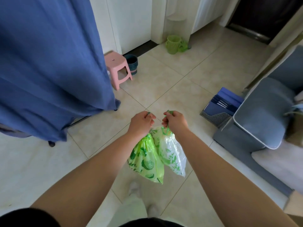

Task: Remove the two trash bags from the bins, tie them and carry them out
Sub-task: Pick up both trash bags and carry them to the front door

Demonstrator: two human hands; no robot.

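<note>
our left hand is curled round the thin green cord of a translucent green plastic trash bag printed with lime slices, which hangs straight below the fingers with its mouth gathered shut. our right hand, just beside the left, is fisted the same way on the green drawstring loop of a white plastic trash bag with a green leaf print. that bag also hangs below the fingers, its side touching the green bag. both bags' long axes run vertical, down from the knuckles toward our feet, clear of the pale tiled floor.

we judge both bags are out of the bins and closed, so carrying out is what remains. the 2 bins sit well ahead of the fingers: a green lattice plastic bin straight beyond, and a dark teal round bin ahead and to the left, beside a pink plastic stool. a dark door, which we take for the way out, lies far ahead and to the right of the fingers, so the right hand is nearer. we would swing right, keeping the bags off the grey sofa arm.
</note>
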